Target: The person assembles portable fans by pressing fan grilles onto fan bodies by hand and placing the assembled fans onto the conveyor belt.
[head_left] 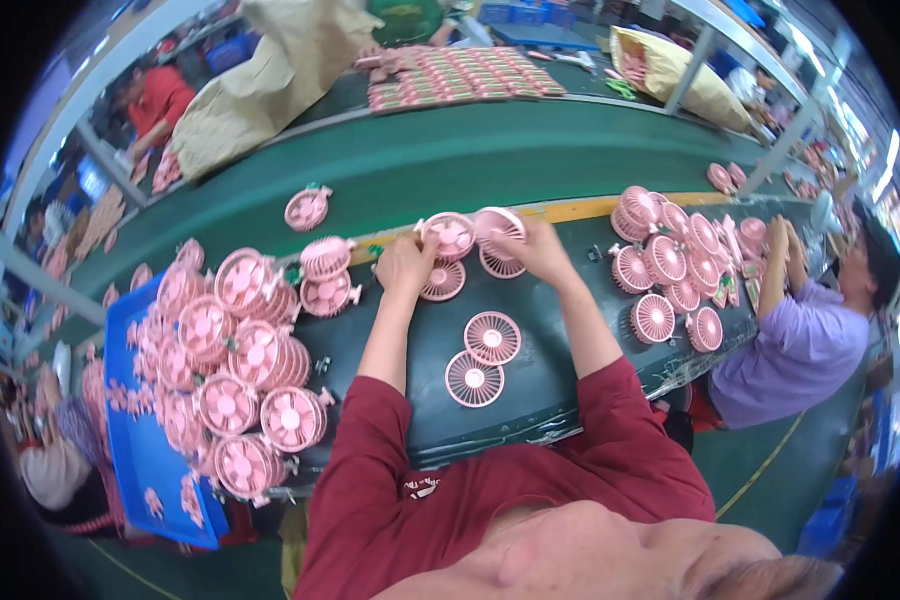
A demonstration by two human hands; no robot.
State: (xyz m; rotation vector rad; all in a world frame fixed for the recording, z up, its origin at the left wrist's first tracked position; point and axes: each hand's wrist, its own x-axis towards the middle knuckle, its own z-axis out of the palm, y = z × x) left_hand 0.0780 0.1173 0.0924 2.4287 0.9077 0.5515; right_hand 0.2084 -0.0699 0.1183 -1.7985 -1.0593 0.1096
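Note:
My left hand (pixel 407 264) is closed on the edge of a pink fan housing (pixel 450 236) with its blades showing. Just right of it, my right hand (pixel 542 252) grips a round pink fan grille (pixel 496 222), held up beside the housing. Beneath them lie another grille (pixel 443 282) and one more grille (pixel 501 264), partly covered. Closer to my body, two slotted grilles overlap on the dark table: a farther grille (pixel 492 338) and a nearer grille (pixel 474 379). Left of my left hand sit two small pink fan units (pixel 326 258).
A large heap of fan housings (pixel 255 350) fills the left beside a blue tray (pixel 150 490). Stacked grilles (pixel 667 258) stand at right, near a co-worker in a purple shirt (pixel 790 355). Beyond runs a green conveyor belt (pixel 390 150) carrying a lone fan unit (pixel 307 208).

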